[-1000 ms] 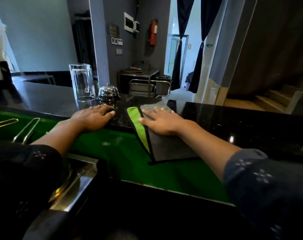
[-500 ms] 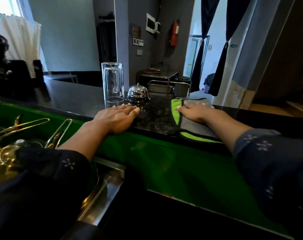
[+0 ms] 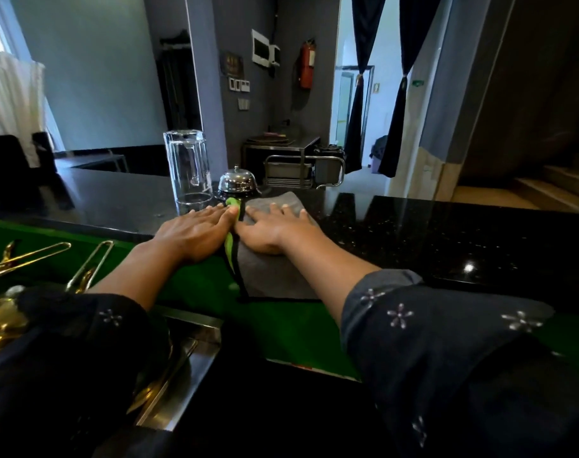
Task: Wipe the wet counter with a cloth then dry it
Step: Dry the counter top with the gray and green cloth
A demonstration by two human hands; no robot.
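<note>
1. R hand: flat, fingers spread & straight, palm down on the grey cloth. Pressing, not gripping.
2. L hand: flat too, fingers straight & together, palm down on the black surface at its near edge. Holds nothing. Fingertips touch the cloth's green strip.
3. Cloth: grey w/ black trim, green strip along its left side. Far part lies on the surface, near part hangs over the near edge onto the green ledge below.
4. Hands sit side by side, only the green strip between them.
5. Glass jug: upside down on the surface, just beyond L hand fingertips, apart from them.
6. Bell: chrome, beside the jug on its right, just beyond the cloth's far left corner. Touching cloth or not: can't tell.
7. Surface right of the cloth: glossy, speckled, one bright light reflection. Wet or dry: can't tell.
8. Gold-colored metal loops near the left edge of view, below the ledge.
9. Both sleeves dark w/ small flower print.
</note>
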